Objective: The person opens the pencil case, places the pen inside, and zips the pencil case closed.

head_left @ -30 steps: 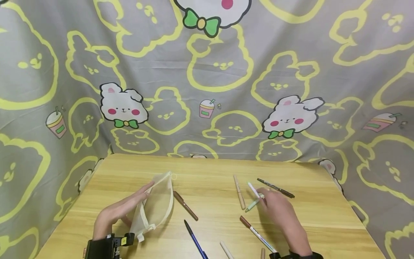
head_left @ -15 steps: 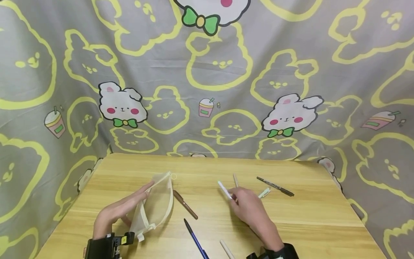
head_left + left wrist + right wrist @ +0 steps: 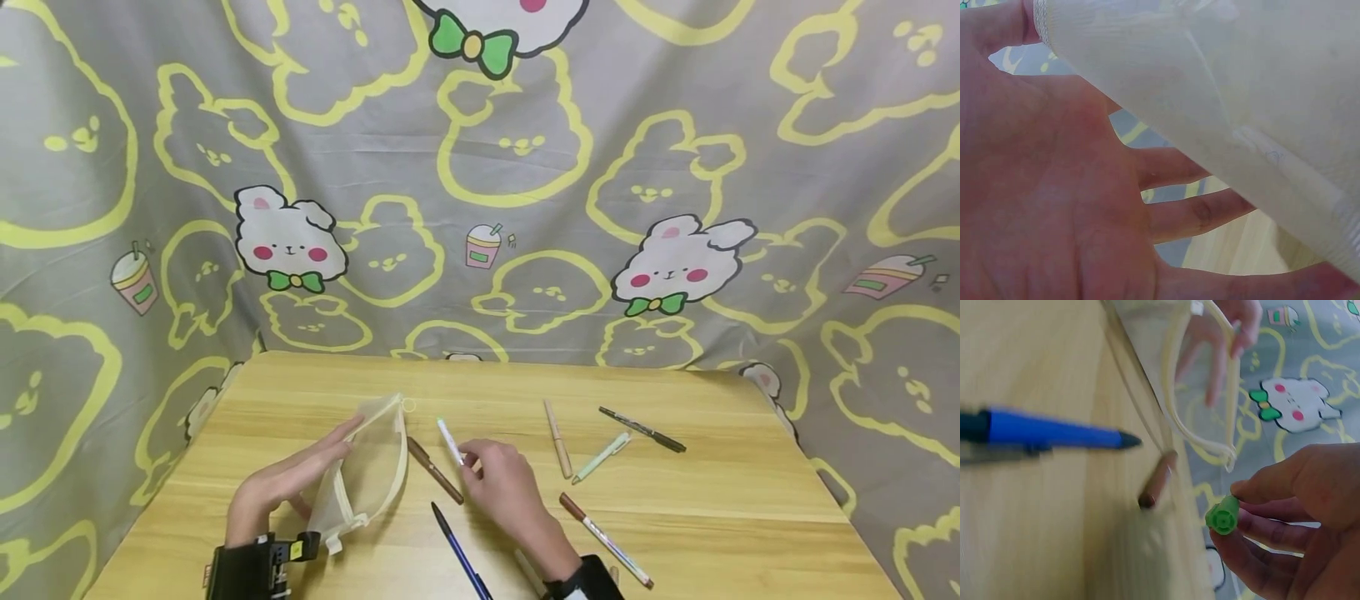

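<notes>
My left hand [image 3: 288, 479] holds a translucent mesh zip pouch [image 3: 375, 471] at the left of the table, its mouth spread toward the right. In the left wrist view, spread fingers [image 3: 1175, 169] run behind the pouch wall [image 3: 1222, 125]. My right hand [image 3: 502, 487] pinches a white pen [image 3: 450, 442] with a green end, pointing up and left, just right of the pouch. The right wrist view shows that pen's green end [image 3: 1225, 515] nearly head-on between thumb and fingers. A brown pen [image 3: 435, 471] lies between pouch and right hand.
A blue pen [image 3: 459, 550] lies at the front. To the right are a tan pen [image 3: 557, 437], a mint pen [image 3: 602, 458], a black marker [image 3: 642, 429] and a brown-capped white pen [image 3: 606, 540]. A printed curtain [image 3: 480, 167] surrounds the table.
My right hand has carried the white pen leftward from among the right-hand pens to beside the pouch. The mint pen there is uncovered. My left hand and the pouch keep their place.
</notes>
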{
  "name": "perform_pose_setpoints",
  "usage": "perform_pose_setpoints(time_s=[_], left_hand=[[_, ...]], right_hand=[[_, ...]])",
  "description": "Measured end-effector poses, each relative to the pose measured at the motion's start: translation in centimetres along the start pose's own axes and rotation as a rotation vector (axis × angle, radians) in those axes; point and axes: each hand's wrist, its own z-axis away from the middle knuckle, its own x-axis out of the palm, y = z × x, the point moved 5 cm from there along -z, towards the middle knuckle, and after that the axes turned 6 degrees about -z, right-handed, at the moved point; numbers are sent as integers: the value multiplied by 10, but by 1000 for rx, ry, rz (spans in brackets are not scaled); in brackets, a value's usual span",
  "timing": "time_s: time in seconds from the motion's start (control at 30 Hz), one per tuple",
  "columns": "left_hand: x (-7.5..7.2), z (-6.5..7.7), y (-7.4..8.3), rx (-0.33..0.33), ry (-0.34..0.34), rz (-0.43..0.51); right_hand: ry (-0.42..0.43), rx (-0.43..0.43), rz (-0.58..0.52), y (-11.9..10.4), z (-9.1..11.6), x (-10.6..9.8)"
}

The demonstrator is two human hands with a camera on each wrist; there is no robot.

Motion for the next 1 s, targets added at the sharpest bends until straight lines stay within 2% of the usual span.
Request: perform_pose_setpoints(time_s=[0.13,0.23,0.53,0.73,1.0], left_hand=[[1,-1,1,6,12,-11],[1,-2,2,11,15,-21],[-1,-2,1,18,6,-22],[-2,-3,1,14,8,-9],[-3,-1,0,9,11,-13]], right_hand=[[15,-23,-15,-10,-4,12],[-17,-7,-83,-16,-7,20],[-102,87,-281,-36,-30,43],[-105,136,-331,-50,-43,57],[-193,238,-556,-62,-49,76]])
